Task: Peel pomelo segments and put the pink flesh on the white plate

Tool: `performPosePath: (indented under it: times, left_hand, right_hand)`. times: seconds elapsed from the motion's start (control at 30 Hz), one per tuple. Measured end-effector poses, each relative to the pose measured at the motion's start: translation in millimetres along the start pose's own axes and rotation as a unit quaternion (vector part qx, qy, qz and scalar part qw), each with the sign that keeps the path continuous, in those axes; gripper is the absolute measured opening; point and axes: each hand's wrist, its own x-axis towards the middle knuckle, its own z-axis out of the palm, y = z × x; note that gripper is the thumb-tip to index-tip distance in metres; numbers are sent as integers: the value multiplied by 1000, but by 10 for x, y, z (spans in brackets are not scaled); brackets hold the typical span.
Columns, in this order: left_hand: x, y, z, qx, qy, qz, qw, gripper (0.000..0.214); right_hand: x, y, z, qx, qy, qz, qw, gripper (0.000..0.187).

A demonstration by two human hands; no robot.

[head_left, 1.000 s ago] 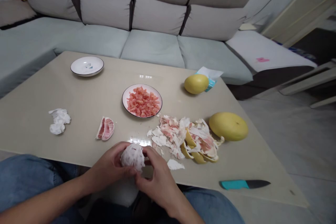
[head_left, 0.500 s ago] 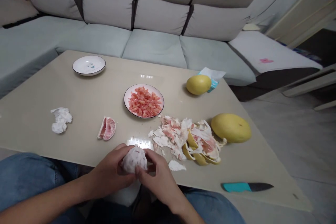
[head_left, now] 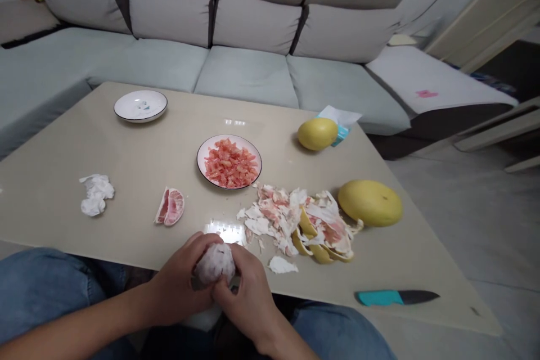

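While the pith-covered pomelo (head_left: 215, 264) shows no clear long axis, left hand (head_left: 179, 282) and right hand (head_left: 247, 292) curl round it equally near, fingers pressed against its sides, held just at the table edge (head_left: 105, 259).

The left hand (head_left: 179, 284) and right hand (head_left: 247, 292) are held close together at bottom centre of the frame, their fingers curled inward. The left forearm (head_left: 84, 320) is extended from the lower left corner, the right forearm (head_left: 282, 334) from the bottom edge.
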Motion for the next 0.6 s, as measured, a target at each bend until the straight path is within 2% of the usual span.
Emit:
performPosePath:
  times: [0.23, 0.33, 0.43, 0.6]
  left_hand:
    - [58, -9, -52, -58, -24, -41, 997, 53]
    - [84, -53, -103, -100, -37, -40, 993, 54]
    - [91, -88, -143, -97, -37, -24, 994, 54]
    - [69, -100, -155, -79, -18, -17, 997, 52]
  right_hand:
    - [30, 30, -24, 11, -16, 3, 1000, 34]
    - [75, 36, -71, 61, -61, 39, 996, 29]
    - [119, 36, -113, 114, -107, 72, 985, 28]
    - [127, 40, -99, 108, -96, 37, 989, 16]
